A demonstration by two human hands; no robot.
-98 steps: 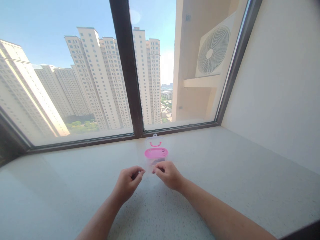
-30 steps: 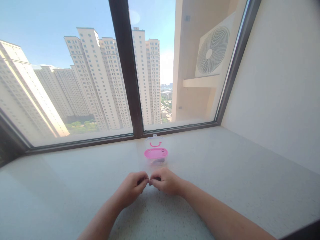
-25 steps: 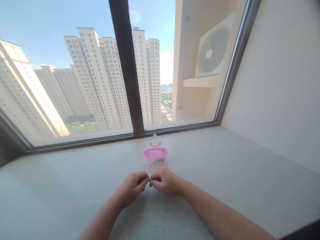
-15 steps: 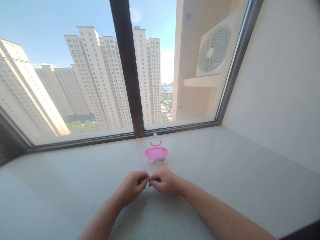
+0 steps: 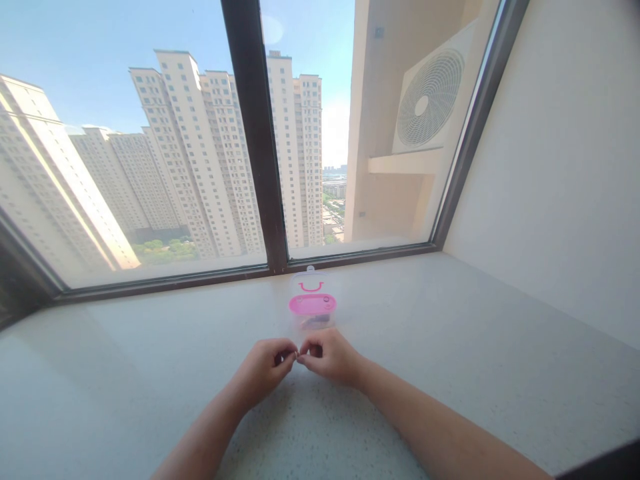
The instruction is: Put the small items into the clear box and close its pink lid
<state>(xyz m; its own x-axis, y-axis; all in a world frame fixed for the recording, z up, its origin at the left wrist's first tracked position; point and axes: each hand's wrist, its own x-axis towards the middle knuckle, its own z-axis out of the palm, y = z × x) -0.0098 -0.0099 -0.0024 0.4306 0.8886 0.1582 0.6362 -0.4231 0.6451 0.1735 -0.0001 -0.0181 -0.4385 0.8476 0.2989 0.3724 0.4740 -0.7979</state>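
Note:
My left hand (image 5: 269, 363) is closed in a pinch, thumb against forefinger, over the pale sill. Its tips meet those of my right hand (image 5: 331, 358), which is pinched as well. Between the fingertips shows a tiny light-coloured thing (image 5: 297, 355), too small to name. Just beyond my hands stands a small sewing-kit-like plastic box with a pink top tray (image 5: 313, 305) and a clear lower part (image 5: 316, 322). Dark things show through its wall. Its clear lid (image 5: 310, 279), with a pink handle, is raised at the back.
The speckled white sill (image 5: 150, 387) runs up to a dark window frame (image 5: 165, 280). A white wall (image 5: 555, 187) closes off the right side. Outside the glass are tall buildings and an air-conditioner unit (image 5: 425, 100). A dark edge cuts across the lower right corner.
My right hand has lifted and turned slightly, its fingers curling more openly above the pinch. My left hand has barely shifted. The box stands where it was.

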